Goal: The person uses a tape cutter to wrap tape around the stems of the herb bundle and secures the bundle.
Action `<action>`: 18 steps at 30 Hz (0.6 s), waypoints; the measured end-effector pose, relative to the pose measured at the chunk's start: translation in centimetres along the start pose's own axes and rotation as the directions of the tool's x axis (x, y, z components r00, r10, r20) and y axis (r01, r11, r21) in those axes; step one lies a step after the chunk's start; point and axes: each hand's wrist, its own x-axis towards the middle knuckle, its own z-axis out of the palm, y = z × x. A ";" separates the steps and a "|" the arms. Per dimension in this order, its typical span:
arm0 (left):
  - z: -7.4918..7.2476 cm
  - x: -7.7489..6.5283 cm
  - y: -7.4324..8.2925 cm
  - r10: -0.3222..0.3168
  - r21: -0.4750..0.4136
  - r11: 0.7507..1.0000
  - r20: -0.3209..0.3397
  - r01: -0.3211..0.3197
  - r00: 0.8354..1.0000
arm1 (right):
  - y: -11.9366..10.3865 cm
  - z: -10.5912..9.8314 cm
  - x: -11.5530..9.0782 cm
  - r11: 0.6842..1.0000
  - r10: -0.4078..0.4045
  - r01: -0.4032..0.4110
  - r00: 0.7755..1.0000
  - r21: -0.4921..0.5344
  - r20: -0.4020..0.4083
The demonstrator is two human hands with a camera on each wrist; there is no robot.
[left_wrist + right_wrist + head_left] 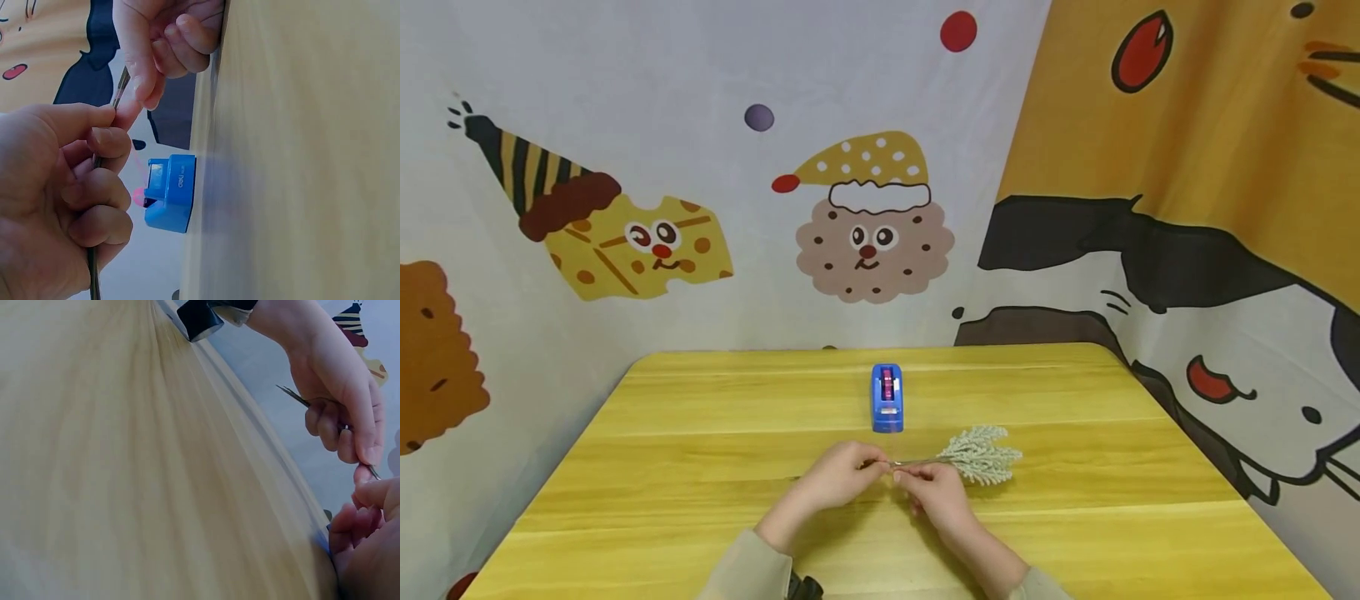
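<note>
A bunch of pale green flower sprigs (981,456) points right above the table, its thin dark stems (921,461) running left between both hands. My left hand (842,479) grips the stems, fingers curled round them; their lower ends (290,394) stick out behind it in the right wrist view. My right hand (942,496) pinches at the stems just below the sprigs, thumb and forefinger right beside the left fingertips. A shiny clear band (117,94) shows on the stems between the hands in the left wrist view.
A blue tape dispenser (887,418) with a pink roll core stands on the wooden table (700,433), beyond the hands. Behind the table hangs a cartoon-print cloth (760,275). A black device (200,322) sits on the left wrist.
</note>
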 end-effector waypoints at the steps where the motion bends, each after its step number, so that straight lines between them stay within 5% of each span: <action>1: 0.0 0.0 0.0 0.000 0.010 1.000 0.000 0.000 1.000 | 0.0 0.1 0.0 1.000 -0.008 0.007 1.000 -0.002 -0.014; 8: -0.1 0.0 0.0 -0.001 0.053 0.999 -0.003 0.001 1.000 | 0.2 1.1 0.2 0.999 -0.036 0.040 0.991 0.033 -0.129; 18: -0.1 0.1 -0.1 -0.023 0.003 1.000 0.021 0.023 1.000 | 0.7 1.8 0.5 0.994 -0.079 0.092 0.975 0.052 -0.209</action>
